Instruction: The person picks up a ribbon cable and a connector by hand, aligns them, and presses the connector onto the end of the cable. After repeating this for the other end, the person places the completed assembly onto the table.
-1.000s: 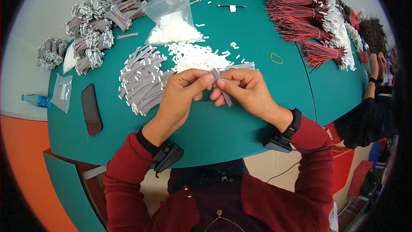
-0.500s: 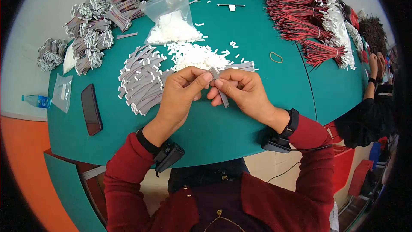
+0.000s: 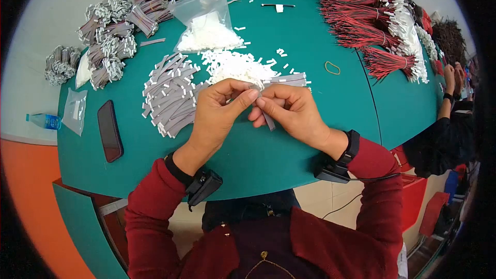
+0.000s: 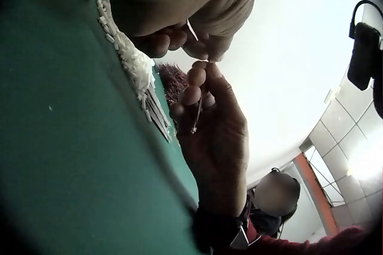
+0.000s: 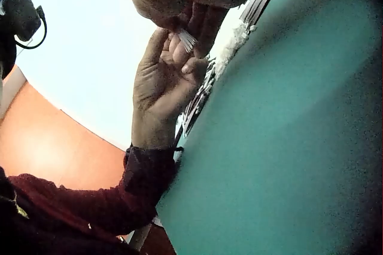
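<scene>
A short grey ribbon cable [image 3: 269, 121] is held between the two hands, above the green table. My left hand [image 3: 219, 106] pinches its upper end between thumb and forefinger; a small part inside that pinch is hidden. My right hand [image 3: 299, 116] grips the cable just below, thumb on top, with the tail sticking out under the fingers. In the right wrist view the cable's end [image 5: 187, 41] shows pale, split strands. Just beyond the hands lies a heap of small white connectors [image 3: 235, 67]. Left of them spreads a pile of grey ribbon cables with white ends [image 3: 170, 95].
A clear bag of white connectors [image 3: 209, 33] stands behind the heap. Bundled grey cables [image 3: 111, 36] lie back left, red-and-black wire bundles [image 3: 361, 20] back right. A phone [image 3: 110, 132], a bottle [image 3: 44, 121] and a rubber band [image 3: 332, 69] lie around. Another person's arm [image 3: 447, 98] shows at right.
Both hands have shifted slightly left with the cable. The left thumb and forefinger have closed over its upper end, which showed more before.
</scene>
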`<state>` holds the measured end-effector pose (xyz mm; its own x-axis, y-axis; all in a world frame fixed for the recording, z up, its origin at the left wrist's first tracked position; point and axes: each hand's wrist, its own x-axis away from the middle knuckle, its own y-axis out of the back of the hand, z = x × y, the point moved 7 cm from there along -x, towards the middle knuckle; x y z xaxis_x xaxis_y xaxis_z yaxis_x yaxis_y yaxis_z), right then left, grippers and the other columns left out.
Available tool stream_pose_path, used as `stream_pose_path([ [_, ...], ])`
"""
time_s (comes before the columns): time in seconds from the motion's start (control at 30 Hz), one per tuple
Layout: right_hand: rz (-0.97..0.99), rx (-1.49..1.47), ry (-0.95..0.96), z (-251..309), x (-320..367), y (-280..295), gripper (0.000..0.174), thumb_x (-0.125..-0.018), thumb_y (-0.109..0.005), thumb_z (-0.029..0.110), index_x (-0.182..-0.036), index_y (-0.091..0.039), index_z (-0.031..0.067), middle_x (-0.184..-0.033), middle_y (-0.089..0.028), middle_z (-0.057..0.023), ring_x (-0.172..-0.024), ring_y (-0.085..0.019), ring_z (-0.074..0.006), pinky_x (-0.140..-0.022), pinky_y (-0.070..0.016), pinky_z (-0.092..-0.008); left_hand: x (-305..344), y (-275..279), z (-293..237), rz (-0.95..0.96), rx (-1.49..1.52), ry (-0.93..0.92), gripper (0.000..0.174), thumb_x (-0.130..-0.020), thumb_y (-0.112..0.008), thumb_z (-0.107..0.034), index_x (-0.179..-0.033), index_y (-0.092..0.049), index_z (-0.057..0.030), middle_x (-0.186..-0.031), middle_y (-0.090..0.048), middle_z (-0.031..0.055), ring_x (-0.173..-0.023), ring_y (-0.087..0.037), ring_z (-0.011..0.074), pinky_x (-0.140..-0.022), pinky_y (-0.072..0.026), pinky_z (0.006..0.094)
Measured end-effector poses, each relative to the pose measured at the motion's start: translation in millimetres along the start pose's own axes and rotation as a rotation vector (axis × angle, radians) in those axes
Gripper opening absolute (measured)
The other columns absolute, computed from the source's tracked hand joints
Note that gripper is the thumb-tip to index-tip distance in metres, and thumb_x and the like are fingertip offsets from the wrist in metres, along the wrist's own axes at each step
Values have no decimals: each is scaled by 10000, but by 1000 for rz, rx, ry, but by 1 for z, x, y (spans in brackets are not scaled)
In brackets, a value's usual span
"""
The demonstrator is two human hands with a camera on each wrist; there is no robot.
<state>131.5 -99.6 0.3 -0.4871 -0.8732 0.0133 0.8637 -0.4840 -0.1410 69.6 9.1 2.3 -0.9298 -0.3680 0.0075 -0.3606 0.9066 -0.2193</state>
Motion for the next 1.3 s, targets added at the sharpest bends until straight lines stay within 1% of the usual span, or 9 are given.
stream_pose_path([
  [0.03,-1,6,-3,0,0,0,138,-923,-505,112,-917,-580,-4,-780,-641,-47,-683,-615,-83,-543,-437,-188,0,0,0,-1,-8,0,152,-816,-665,-143,-900,-620,-24,-774,-608,-1,-613,-464,34,-536,-338,175],
  [0.13,2,17,-9,0,1,-2,132,-922,-503,105,-907,-576,-4,-780,-641,-46,-689,-613,-80,-548,-437,-188,1,2,0,25,6,24,136,-829,-649,-107,-910,-635,1,-813,-628,27,-752,-551,63,-697,-444,212],
  [0.33,26,18,-6,2,1,-3,130,-920,-507,104,-908,-579,-4,-778,-640,-46,-684,-607,-77,-555,-439,-192,0,2,10,66,139,113,165,-826,-654,-145,-924,-641,-13,-811,-622,7,-705,-519,46,-613,-387,187],
  [0.43,16,28,-9,2,1,-2,132,-920,-508,104,-907,-583,-4,-779,-640,-50,-682,-606,-82,-564,-445,-196,1,0,2,29,45,42,165,-828,-650,-154,-926,-644,-22,-796,-614,-5,-673,-492,31,-569,-344,185],
  [0.53,7,29,26,1,1,-3,138,-921,-507,105,-904,-587,-5,-783,-642,-56,-682,-608,-90,-576,-454,-201,1,2,7,19,56,113,156,-835,-640,-150,-927,-645,-24,-793,-609,-7,-650,-475,29,-565,-347,193],
  [0.73,66,-112,1,1,-2,-4,161,-926,-505,127,-904,-591,-7,-788,-648,-70,-684,-619,-104,-585,-470,-209,1,-1,16,69,311,241,161,-837,-641,-167,-921,-649,-30,-766,-602,-12,-606,-422,30,-546,-329,196],
  [0.93,72,-81,-56,3,-1,-5,160,-924,-512,133,-908,-591,-5,-778,-649,-70,-676,-620,-107,-588,-479,-214,0,2,-7,18,-16,-6,151,-838,-641,-123,-924,-647,0,-805,-632,25,-720,-549,56,-665,-432,194],
  [1.03,76,-78,-64,-1,-1,-4,154,-919,-520,132,-913,-590,-4,-772,-648,-68,-674,-619,-107,-591,-482,-215,0,6,-7,7,-27,1,149,-837,-640,-106,-928,-646,11,-822,-643,42,-766,-585,79,-717,-459,210],
  [1.3,47,21,-66,3,-2,0,194,-912,-545,198,-910,-621,20,-742,-638,-21,-617,-573,-53,-532,-432,-186,2,-1,-2,44,-44,-39,134,-855,-620,-114,-920,-635,2,-806,-642,45,-753,-586,82,-700,-461,218],
])
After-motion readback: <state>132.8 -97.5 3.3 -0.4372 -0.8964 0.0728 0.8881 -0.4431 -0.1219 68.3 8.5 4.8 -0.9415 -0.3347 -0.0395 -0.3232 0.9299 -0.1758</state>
